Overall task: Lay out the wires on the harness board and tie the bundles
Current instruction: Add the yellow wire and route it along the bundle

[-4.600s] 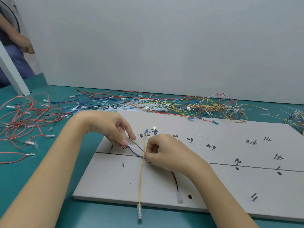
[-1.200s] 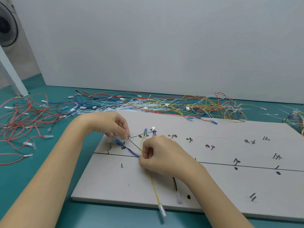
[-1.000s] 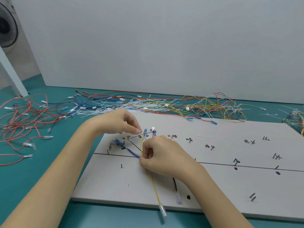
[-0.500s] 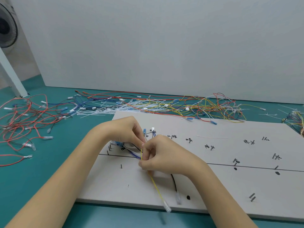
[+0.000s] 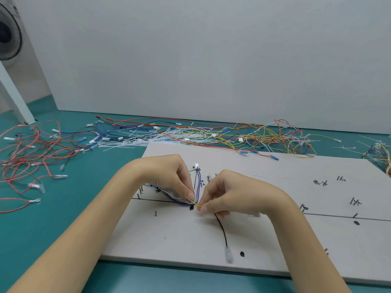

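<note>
The wires are thin, limp and near weightless, so they'll go wherever you drag them and spring off any bend you don't pin. The yellow wire point(image 5: 196, 204) shows only as a short stretch between your fingertips, at the junction on the harness board point(image 5: 264, 240) just above the drawn black line. The purple wires point(image 5: 198, 187) run from that junction up to a small white connector point(image 5: 196, 166) near the board's far edge. A black wire point(image 5: 221, 228) trails from under your right hand toward the near edge and ends in a clear terminal point(image 5: 229, 253).

Take hold right at the junction, not out at the terminals; insulation is slick, so pinch rather than pull. Crimped ends look like the fragile part.

Your left hand point(image 5: 169, 178) has thumb and forefinger curled down, pinching the bundle where yellow meets purple. Your right hand point(image 5: 230, 195) is curled too, fingertips nipping the yellow wire's other side. Both grips are tight and nearly touching. Can't tell whether a tie is in there.

Loose wires and white cable ties point(image 5: 135, 140) are heaped on the teal table point(image 5: 63, 218) beyond the board.
</note>
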{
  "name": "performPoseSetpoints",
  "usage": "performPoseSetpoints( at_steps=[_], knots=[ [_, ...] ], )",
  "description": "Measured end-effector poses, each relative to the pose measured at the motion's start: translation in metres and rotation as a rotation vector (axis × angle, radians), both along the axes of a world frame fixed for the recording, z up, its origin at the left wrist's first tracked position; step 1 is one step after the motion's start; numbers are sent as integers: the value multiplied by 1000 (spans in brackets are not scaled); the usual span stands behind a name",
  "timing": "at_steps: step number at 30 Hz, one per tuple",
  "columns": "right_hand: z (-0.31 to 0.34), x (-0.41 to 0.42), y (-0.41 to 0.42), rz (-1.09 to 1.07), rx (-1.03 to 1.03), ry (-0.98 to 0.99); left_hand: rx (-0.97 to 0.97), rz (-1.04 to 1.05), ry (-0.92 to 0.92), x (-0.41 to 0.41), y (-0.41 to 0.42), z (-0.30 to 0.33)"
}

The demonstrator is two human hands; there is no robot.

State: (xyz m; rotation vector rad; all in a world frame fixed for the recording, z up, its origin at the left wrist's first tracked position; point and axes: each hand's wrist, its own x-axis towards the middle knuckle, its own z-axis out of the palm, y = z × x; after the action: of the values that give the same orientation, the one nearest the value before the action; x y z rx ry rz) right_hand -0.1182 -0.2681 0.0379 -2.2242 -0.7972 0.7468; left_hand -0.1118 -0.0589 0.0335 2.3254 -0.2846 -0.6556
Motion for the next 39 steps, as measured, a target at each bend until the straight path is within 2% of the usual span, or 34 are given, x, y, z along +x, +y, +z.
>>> performPoseSetpoints(
  at_steps=[9,32,39],
  knots=[
    [1,0,-4,-16,-99,5,25,30,14,-2,-6,0],
    [-2,4,-7,-35,-145,-15,57,17,2,-1,-7,-2],
    [3,10,-19,-107,-54,-26,97,32,-41,1,-10,-7]
  ],
)
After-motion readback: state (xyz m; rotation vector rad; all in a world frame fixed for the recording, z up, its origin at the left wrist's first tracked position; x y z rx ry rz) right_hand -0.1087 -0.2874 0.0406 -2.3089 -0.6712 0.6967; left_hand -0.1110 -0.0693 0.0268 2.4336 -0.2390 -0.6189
